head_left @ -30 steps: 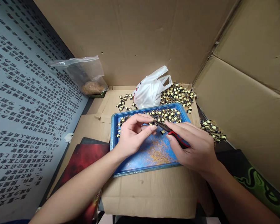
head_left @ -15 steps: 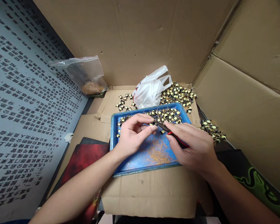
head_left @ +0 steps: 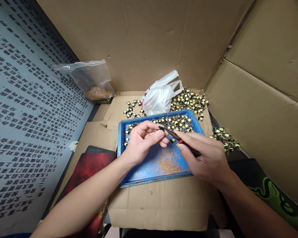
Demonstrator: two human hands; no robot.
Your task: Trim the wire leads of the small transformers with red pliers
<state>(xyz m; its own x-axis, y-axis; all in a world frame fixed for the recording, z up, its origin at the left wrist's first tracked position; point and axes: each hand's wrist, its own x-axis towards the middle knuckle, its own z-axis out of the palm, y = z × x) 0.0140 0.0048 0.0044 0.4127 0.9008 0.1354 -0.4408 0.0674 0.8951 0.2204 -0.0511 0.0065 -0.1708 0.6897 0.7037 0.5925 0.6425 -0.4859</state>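
Between the thumb and fingertips of my left hand (head_left: pixel 145 142) is a small black coil (head_left: pixel 161 128), mostly covered by the fingers. My right hand (head_left: pixel 207 153) is wrapped round a pair of cutting pliers (head_left: pixel 173 134) with red and black handles. The jaws of the pliers point left and reach the coil at my left fingertips. Both hands are over a blue tray (head_left: pixel 136 182). At its far side lie many yellow-taped coils (head_left: pixel 181 122) with wire leads. A heap of copper-coloured wire clippings (head_left: pixel 170 162) covers part of the tray floor.
A white plastic bag (head_left: pixel 159 97) stands behind the tray, beside a large pile of coils (head_left: pixel 192 100). More coils (head_left: pixel 224 137) lie to the right. A clear bag of clippings (head_left: pixel 98 89) stands back left. Cardboard walls (head_left: pixel 164 36) rise behind and at right.
The coil in my left fingers has turned, so its black side now shows. My left fingers have shifted, with lower fingertips now visible below the thumb. The pliers stay nearly in place.
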